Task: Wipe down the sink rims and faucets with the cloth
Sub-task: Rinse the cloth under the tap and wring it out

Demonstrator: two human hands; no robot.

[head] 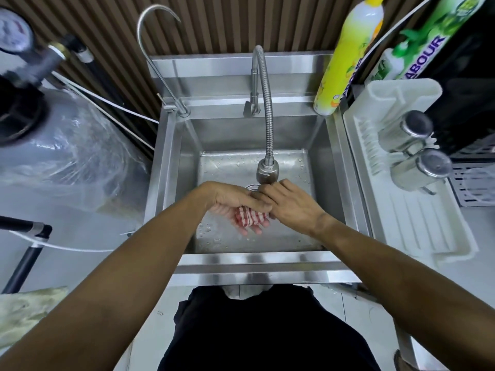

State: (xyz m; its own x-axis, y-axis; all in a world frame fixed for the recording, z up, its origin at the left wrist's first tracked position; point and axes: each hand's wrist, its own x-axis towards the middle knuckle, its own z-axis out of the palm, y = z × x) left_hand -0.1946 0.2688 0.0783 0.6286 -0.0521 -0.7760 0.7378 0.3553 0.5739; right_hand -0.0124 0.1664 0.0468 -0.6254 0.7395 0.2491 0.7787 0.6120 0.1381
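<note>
Both hands bunch a red-striped cloth under the flexible faucet.

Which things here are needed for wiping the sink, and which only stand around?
Job: red-and-white cloth held in left hand, right hand, flexible faucet, thin gooseneck faucet, sink rim.

Around: yellow bottle, green bottle, white drying rack, two steel cups.

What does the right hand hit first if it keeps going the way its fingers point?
Likely the left hand: the right hand's fingers point left across the basin and already overlap its fingers above the striped cloth. Depth is unclear.
</note>
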